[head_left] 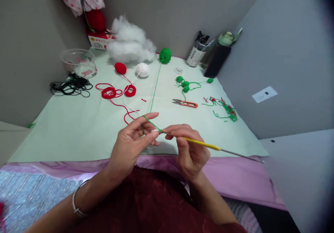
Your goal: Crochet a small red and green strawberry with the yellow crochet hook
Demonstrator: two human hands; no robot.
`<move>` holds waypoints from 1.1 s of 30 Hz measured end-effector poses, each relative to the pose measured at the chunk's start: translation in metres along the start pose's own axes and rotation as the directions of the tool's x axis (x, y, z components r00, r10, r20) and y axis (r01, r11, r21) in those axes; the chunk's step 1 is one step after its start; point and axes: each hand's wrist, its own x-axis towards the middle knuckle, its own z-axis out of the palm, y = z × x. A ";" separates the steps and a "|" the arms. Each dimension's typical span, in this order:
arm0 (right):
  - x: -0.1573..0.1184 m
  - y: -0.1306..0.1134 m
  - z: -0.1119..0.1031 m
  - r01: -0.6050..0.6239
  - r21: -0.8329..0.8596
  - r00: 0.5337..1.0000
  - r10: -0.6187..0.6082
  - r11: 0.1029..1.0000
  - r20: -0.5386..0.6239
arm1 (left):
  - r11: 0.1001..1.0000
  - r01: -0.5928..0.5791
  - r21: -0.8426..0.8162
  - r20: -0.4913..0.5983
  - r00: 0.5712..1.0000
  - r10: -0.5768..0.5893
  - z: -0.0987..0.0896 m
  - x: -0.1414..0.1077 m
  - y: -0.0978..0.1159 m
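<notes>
My left hand (133,137) pinches a small white and green crochet piece (156,130) between thumb and finger, with green yarn (156,87) looped over the raised index finger. That yarn runs back to a green ball (165,55). My right hand (191,149) is closed on a crochet hook (203,143) with a yellow handle. The hook's tip meets the small piece between my hands, and its metal rear end points to the lower right. A white strand passes behind my left hand toward a white ball (143,70).
Orange-handled snips (185,103), small green pieces (185,86) and yarn scraps (229,111) lie right. Red rings (109,93), a red ball (120,68), black cord (71,85) and a clear tub (79,62) are left. White stuffing (132,41), a pen cup (197,54) and a phone (217,61) stand behind.
</notes>
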 end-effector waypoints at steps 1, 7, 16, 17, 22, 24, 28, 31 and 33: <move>0.001 0.000 -0.001 -0.015 0.016 1.000 0.015 1.000 0.002 | 1.000 0.001 0.003 0.003 1.000 -0.001 0.000 0.000 0.000; 0.003 -0.001 -0.002 0.052 -0.064 0.998 -0.049 0.997 0.046 | 0.999 -0.022 0.049 -0.028 0.999 0.023 0.001 0.001 0.003; -0.003 0.000 0.000 0.199 -0.264 0.979 -0.181 0.944 0.091 | 0.998 -0.031 0.060 -0.053 0.998 0.034 0.007 -0.003 0.008; -0.003 0.001 0.000 0.185 -0.243 0.982 -0.171 0.952 0.077 | 0.998 -0.034 0.053 -0.054 0.998 0.037 0.008 -0.004 0.008; -0.007 0.000 0.000 0.245 -0.420 0.968 -0.194 0.874 0.161 | 0.995 0.054 -0.082 -0.011 0.998 -0.055 0.007 -0.005 0.008; -0.007 -0.001 -0.001 0.259 -0.438 0.965 -0.209 0.861 0.160 | 0.963 0.199 -0.181 0.081 0.979 -0.187 0.004 -0.003 0.011; 0.000 -0.004 0.001 0.008 -0.135 0.996 -0.019 0.991 -0.082 | 0.904 0.325 -0.277 0.128 0.945 -0.301 0.001 0.002 0.019; 0.008 -0.004 0.004 -0.171 0.145 0.974 0.189 0.975 -0.123 | 0.934 0.253 -0.252 0.073 0.967 -0.242 0.003 0.003 0.021; 0.010 -0.003 0.007 -0.232 0.225 0.963 0.256 0.946 -0.082 | 0.956 0.209 -0.205 0.061 0.978 -0.200 0.006 0.001 0.021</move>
